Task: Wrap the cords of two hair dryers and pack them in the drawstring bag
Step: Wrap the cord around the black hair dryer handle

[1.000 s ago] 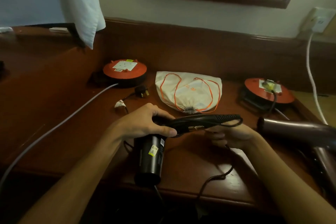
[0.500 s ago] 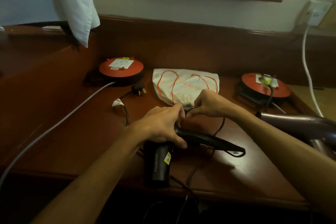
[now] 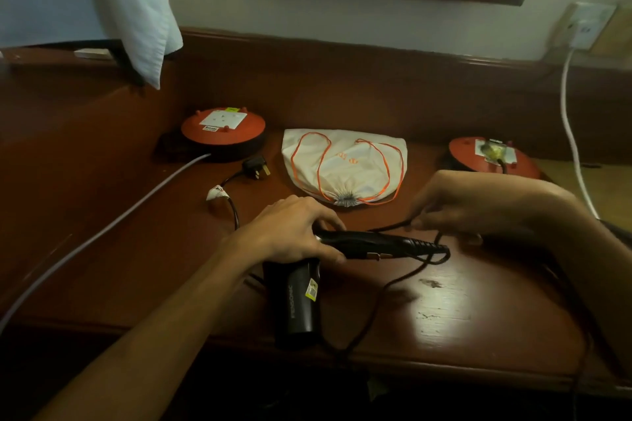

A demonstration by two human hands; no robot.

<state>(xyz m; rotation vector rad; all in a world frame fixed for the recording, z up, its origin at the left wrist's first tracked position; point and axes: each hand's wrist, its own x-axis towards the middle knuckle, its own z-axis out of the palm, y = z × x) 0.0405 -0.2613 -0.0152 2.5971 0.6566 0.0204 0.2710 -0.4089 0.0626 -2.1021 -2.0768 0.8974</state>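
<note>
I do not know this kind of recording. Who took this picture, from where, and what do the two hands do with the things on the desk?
There is no machine here. A person wears one camera on the head, so you look forward and down at that person's own arms.

The left hand grips a black hair dryer where its handle meets the body. The right hand pinches the dryer's black cord beside the handle.

On the wooden desk lie a white drawstring bag with orange strings, its mouth pulled shut, two round orange cable reels, and the dryer's plug, not plugged in. The cord is not yet wrapped, and nothing shows whether the bag holds anything.
</note>
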